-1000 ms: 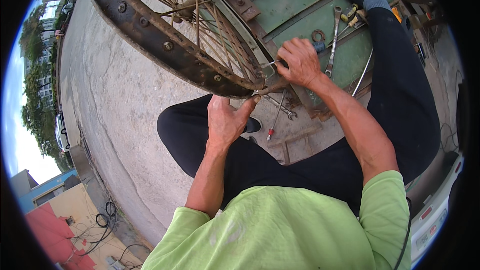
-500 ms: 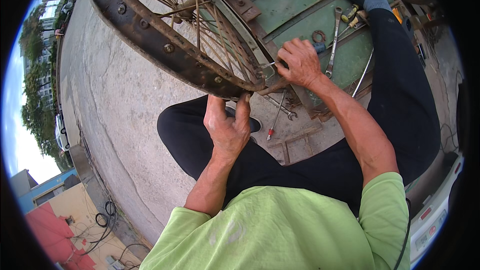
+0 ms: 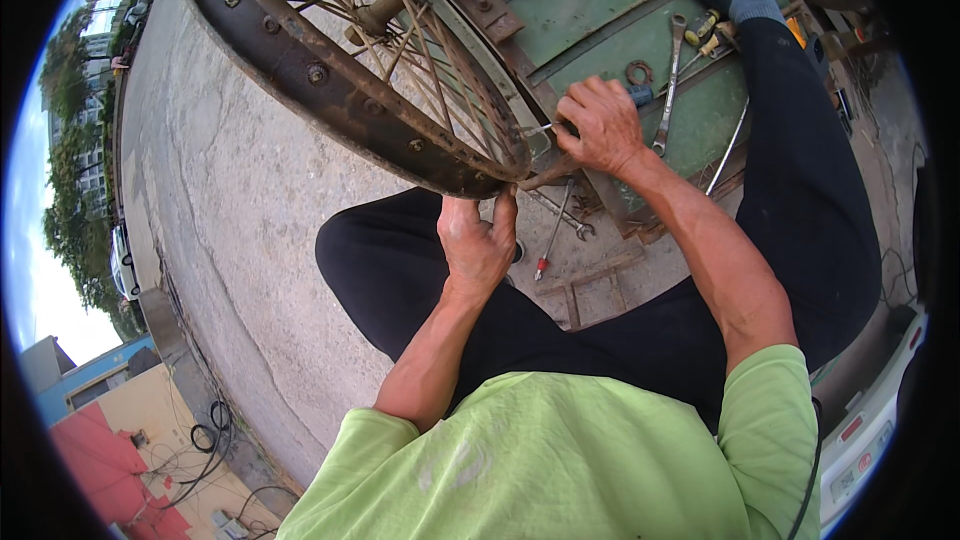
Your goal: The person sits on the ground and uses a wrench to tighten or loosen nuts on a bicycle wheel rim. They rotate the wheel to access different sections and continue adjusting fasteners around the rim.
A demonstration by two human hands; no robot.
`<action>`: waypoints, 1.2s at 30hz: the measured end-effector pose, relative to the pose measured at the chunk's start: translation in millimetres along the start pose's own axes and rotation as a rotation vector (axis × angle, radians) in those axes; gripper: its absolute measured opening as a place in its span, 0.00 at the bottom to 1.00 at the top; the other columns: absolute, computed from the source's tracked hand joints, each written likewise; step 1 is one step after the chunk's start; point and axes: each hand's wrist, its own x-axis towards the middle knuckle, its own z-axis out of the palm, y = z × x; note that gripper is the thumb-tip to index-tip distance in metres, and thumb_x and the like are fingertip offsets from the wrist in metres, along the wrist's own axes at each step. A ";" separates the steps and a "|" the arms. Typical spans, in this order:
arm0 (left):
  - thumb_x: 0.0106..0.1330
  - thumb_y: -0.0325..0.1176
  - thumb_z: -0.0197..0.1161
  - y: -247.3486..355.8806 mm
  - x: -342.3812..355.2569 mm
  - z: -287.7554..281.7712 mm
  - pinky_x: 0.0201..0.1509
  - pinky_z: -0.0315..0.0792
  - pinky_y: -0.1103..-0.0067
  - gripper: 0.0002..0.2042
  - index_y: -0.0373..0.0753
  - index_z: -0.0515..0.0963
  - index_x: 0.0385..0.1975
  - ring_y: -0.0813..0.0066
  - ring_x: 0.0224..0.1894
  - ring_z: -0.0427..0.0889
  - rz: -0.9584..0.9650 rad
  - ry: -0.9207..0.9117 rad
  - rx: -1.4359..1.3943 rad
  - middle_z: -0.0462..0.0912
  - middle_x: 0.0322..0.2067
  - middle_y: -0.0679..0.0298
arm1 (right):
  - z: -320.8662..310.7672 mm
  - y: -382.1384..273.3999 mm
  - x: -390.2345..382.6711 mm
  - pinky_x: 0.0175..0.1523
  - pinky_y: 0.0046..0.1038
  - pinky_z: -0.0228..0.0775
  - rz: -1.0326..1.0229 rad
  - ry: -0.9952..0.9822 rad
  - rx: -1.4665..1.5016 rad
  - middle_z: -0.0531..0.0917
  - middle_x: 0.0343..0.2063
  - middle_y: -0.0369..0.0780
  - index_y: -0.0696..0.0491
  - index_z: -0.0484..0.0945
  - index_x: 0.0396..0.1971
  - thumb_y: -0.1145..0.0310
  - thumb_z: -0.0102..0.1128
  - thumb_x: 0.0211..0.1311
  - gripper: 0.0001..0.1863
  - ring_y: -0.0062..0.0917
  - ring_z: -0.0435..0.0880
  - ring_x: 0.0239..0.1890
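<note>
A rusty spoked wheel (image 3: 300, 60), with bare rim and fastener heads along its outer face, stands at upper left. My left hand (image 3: 478, 245) is closed on the rim's near lower end, thumb up against it and fingertips partly hidden behind it. Just right of the rim, my right hand (image 3: 600, 128) is curled around a tool with a thin metal shaft (image 3: 538, 129). The shaft points left toward the spokes; its tip is hard to make out. Most of the tool's handle is hidden in my fist.
Right of the wheel, a green metal bed (image 3: 590, 0) carries a long wrench (image 3: 668, 90), a rusty ring (image 3: 639, 72) and screwdrivers (image 3: 712, 38). On the concrete below lie a red-tipped tool (image 3: 549, 240), another wrench (image 3: 580, 229) and a rusty metal frame (image 3: 590, 285). My legs flank the work.
The wheel has turned, its rim fasteners shifting up and left. My left hand has moved slightly right along the rim. My right hand stays almost still.
</note>
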 end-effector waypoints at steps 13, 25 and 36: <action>0.65 0.26 0.72 -68.3 -4.5 52.1 0.46 0.73 0.61 0.12 0.31 0.81 0.46 0.50 0.42 0.80 -0.103 -0.182 0.179 0.80 0.38 0.50 | -0.3 -0.9 0.6 0.46 0.39 0.66 -0.008 0.015 -0.009 0.77 0.33 0.38 0.49 0.77 0.29 0.63 0.75 0.49 0.14 0.36 0.78 0.41; 0.64 0.36 0.77 -12.1 4.3 -10.0 0.61 0.78 0.66 0.23 0.29 0.82 0.54 0.56 0.54 0.88 -0.306 -0.301 0.029 0.88 0.48 0.48 | 1.6 0.4 0.0 0.47 0.39 0.67 -0.003 -0.004 -0.009 0.77 0.32 0.37 0.49 0.78 0.30 0.62 0.74 0.50 0.13 0.34 0.78 0.42; 0.64 0.23 0.72 9.8 7.6 -23.1 0.55 0.79 0.67 0.12 0.34 0.85 0.47 0.55 0.47 0.87 -0.162 -0.129 -0.102 0.88 0.44 0.53 | 1.7 0.2 0.6 0.47 0.40 0.66 -0.001 -0.009 -0.009 0.77 0.33 0.37 0.49 0.78 0.29 0.62 0.75 0.49 0.13 0.36 0.78 0.42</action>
